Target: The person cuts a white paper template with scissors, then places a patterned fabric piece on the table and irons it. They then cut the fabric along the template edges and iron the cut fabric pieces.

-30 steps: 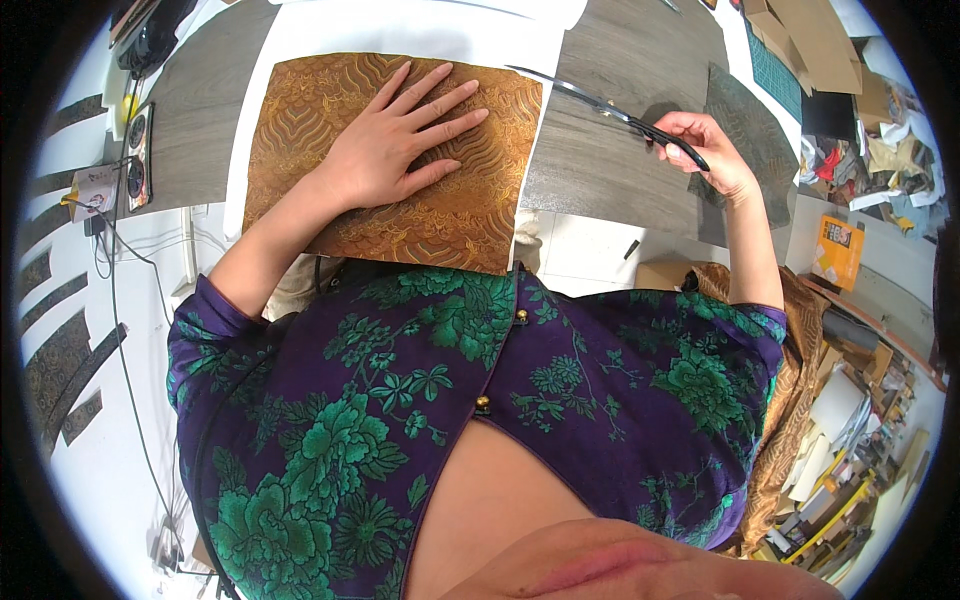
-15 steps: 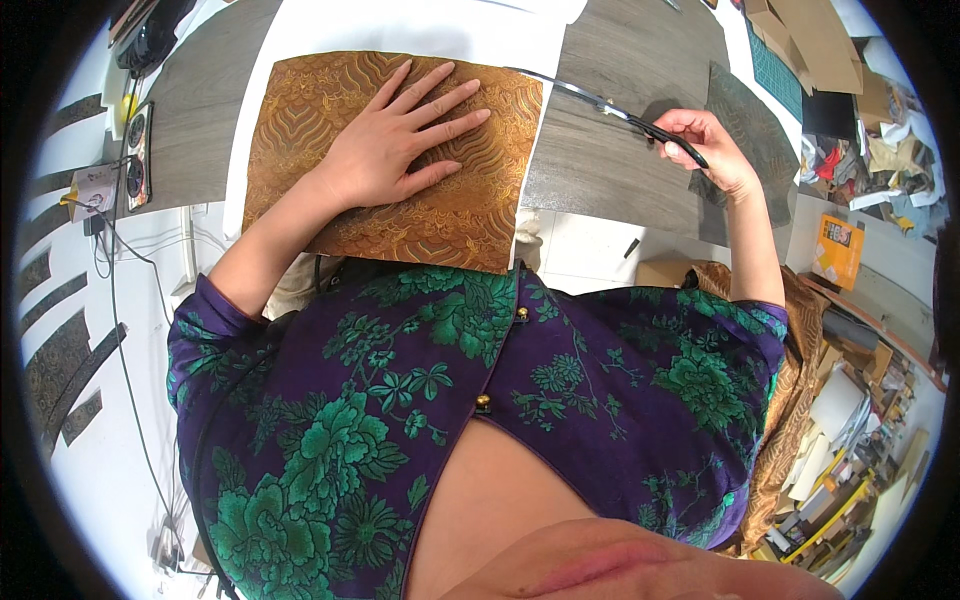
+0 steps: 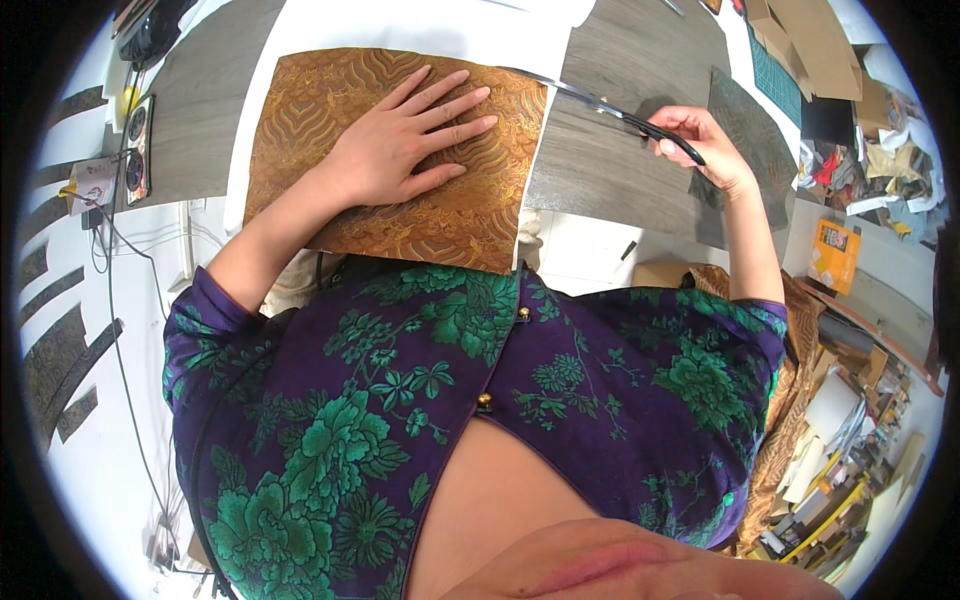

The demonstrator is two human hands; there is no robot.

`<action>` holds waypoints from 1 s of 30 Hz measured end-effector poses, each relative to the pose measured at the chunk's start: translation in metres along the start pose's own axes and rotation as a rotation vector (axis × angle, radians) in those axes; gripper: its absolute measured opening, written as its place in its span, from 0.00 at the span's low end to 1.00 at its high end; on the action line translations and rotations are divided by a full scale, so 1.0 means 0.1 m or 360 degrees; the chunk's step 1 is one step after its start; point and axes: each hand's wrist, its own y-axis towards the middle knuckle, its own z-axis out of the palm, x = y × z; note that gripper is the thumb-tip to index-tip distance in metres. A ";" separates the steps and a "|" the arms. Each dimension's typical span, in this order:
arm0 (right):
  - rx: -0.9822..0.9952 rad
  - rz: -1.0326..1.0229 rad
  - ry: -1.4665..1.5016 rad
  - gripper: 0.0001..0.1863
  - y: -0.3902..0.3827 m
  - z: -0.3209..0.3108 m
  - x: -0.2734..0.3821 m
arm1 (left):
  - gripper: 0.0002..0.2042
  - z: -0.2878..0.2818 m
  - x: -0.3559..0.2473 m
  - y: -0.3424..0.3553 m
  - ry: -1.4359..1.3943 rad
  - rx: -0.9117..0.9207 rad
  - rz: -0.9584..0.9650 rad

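Note:
A brown brocade sheet (image 3: pixel 300 130) with gold wave patterns lies on white paper (image 3: pixel 400 25) over the grey wood-grain table. Spread flat on the brocade is my left hand (image 3: pixel 395 150), fingers apart. My right hand (image 3: pixel 705 150), at the right, grips the black handles of long scissors (image 3: pixel 580 94). Their silver blades reach to the top right of the brocade, where the tips are too fine to make out clearly.
A dark green patterned piece (image 3: pixel 750 150) lies beside my right hand, with a green mat (image 3: pixel 770 75) and cardboard (image 3: pixel 810 50) beyond. Scraps and rolls crowd the right side (image 3: pixel 890 160). Cables (image 3: pixel 150 260) hang at the left. An orange package (image 3: pixel 832 255) stands at the right.
My left hand has shifted slightly to the right and down on the brocade. The scissors and my right hand have barely moved.

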 end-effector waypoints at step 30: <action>0.0098 0.0043 -0.0008 0.18 0.32 -0.01 0.14 | 0.30 0.03 0.07 0.03 -0.0062 -0.0073 -0.0017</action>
